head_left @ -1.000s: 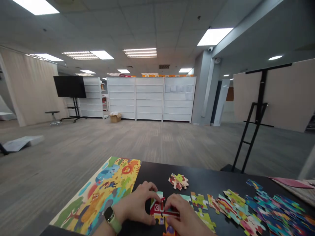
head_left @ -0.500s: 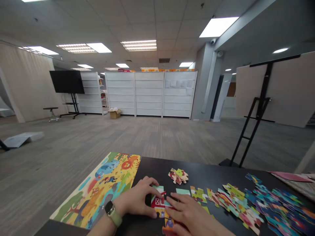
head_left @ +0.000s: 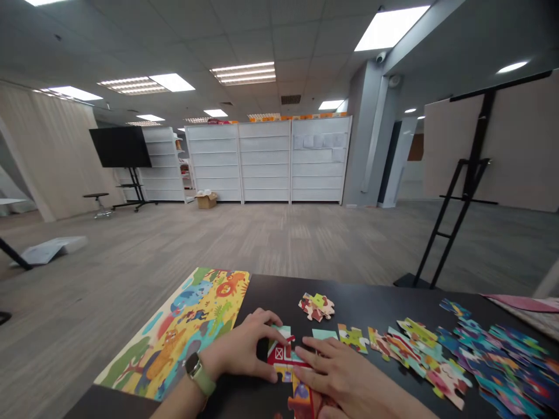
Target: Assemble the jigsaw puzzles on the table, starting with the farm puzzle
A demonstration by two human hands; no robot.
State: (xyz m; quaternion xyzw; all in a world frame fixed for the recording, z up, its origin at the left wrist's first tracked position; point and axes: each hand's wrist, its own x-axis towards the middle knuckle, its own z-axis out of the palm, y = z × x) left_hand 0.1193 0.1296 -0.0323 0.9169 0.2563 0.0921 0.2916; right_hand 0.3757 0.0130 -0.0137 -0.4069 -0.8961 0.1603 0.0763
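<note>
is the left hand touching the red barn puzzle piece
Touching. The head view shows the left hand with its fingers curled onto the edge of the red barn puzzle piece.

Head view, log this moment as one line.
left hand pressing red barn puzzle piece | right hand flat on joined pieces | loose pieces right | black table

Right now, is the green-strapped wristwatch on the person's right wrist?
No, the green-strapped wristwatch sits on the left wrist, behind the left hand.
</note>
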